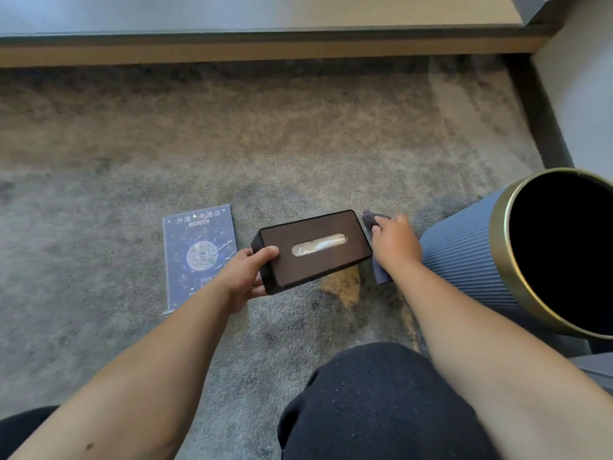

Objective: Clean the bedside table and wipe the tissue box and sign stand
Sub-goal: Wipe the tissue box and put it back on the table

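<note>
A dark brown tissue box [318,234] with a white tissue in its top slot is held just above the grey carpet. My left hand [247,277] grips its left end, thumb on top. My right hand [394,244] holds a dark grey cloth [378,270] against the box's right end. The blue sign stand [199,254] lies flat on the carpet to the left of the box, partly behind my left wrist.
A blue ribbed waste bin [464,257] with a gold rim and black inside stands at the right, close to my right arm. A wooden ledge [265,53] runs along the far edge of the carpet. My dark-trousered knee [381,403] is at the bottom.
</note>
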Demonstrator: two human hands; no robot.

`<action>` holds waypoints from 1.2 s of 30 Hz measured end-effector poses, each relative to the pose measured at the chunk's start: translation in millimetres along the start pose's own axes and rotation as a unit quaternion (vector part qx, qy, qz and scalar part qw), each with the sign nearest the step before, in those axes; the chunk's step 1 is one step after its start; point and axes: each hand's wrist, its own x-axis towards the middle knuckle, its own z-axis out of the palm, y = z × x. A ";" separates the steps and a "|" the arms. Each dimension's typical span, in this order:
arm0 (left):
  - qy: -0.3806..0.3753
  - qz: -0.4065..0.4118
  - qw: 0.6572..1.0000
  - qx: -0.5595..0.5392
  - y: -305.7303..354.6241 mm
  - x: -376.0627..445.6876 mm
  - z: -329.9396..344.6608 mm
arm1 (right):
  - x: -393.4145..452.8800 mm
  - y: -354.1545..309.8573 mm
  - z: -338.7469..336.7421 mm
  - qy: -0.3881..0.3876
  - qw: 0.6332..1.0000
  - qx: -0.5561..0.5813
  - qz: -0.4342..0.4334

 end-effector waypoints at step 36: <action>0.056 0.104 0.993 -0.009 65.8 -42.8 -126.8 | -39.1 -86.8 50.6 -0.099 0.862 -0.179 -0.464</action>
